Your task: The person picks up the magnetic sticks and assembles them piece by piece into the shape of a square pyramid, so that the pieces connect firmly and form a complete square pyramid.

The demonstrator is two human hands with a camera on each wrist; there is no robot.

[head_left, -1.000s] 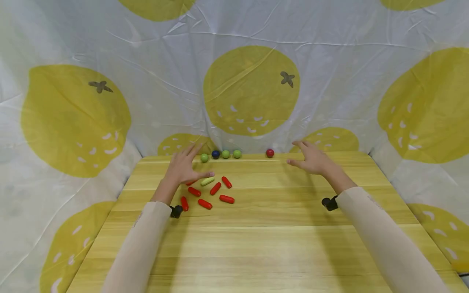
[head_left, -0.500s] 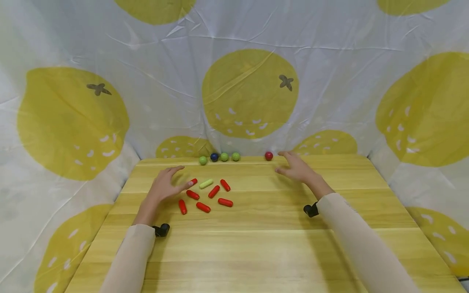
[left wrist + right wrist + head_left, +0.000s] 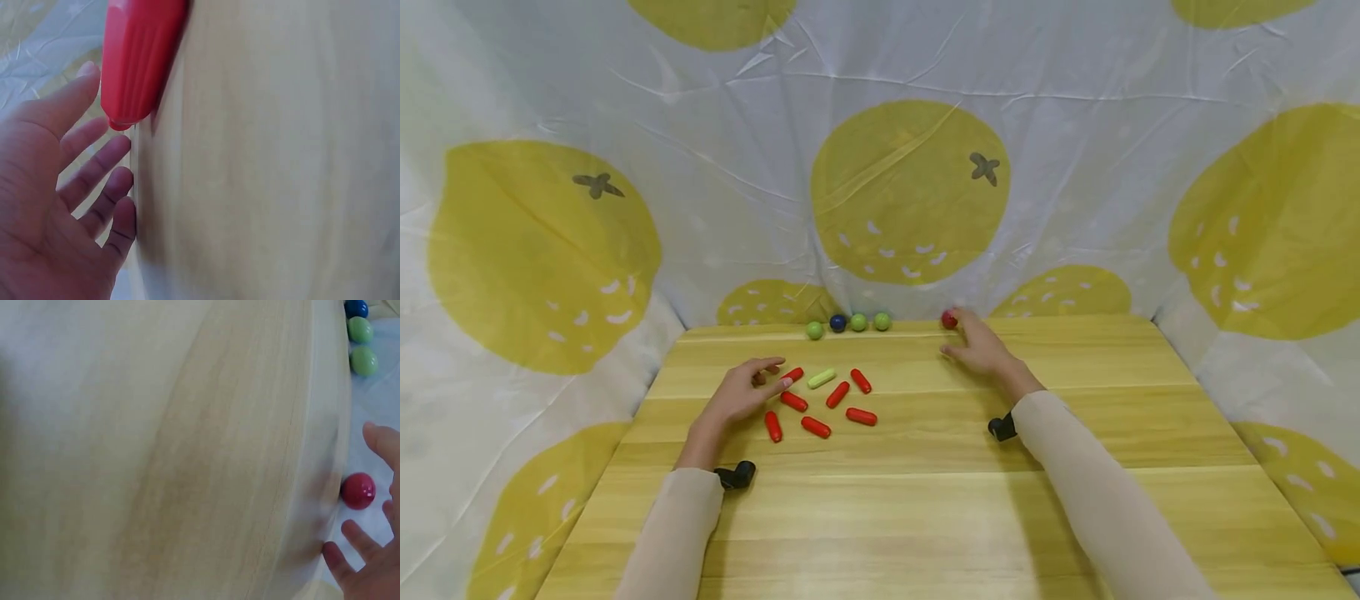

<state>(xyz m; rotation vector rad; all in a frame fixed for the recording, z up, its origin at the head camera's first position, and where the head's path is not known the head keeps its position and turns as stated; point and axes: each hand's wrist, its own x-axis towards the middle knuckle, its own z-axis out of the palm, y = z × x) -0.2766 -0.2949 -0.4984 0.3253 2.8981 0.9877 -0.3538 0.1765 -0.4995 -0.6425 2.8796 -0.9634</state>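
My right hand (image 3: 985, 346) is at the far edge of the table, its fingertips right at a shiny red ball (image 3: 949, 320). In the right wrist view the thumb and fingers are spread around that ball (image 3: 358, 490) with a gap. My left hand (image 3: 741, 393) hovers at the left, fingers relaxed and holding nothing. Nearest to it is a red ridged plastic piece (image 3: 139, 62) with rounded ends and a small nub, seen large in the left wrist view. The thumb tip overlaps this red piece (image 3: 793, 375) in the head view.
Several more red pieces (image 3: 816, 427) and one light green piece (image 3: 822, 378) lie scattered on the wooden table (image 3: 895, 517). Green balls (image 3: 882, 322) and a dark blue ball (image 3: 838, 322) line the far edge. Behind hangs a lemon-print cloth (image 3: 1075, 208).
My right hand has moved left to the red ball. The left hand has drawn back from the far edge toward the left of the red pieces. Balls and pieces stay put.
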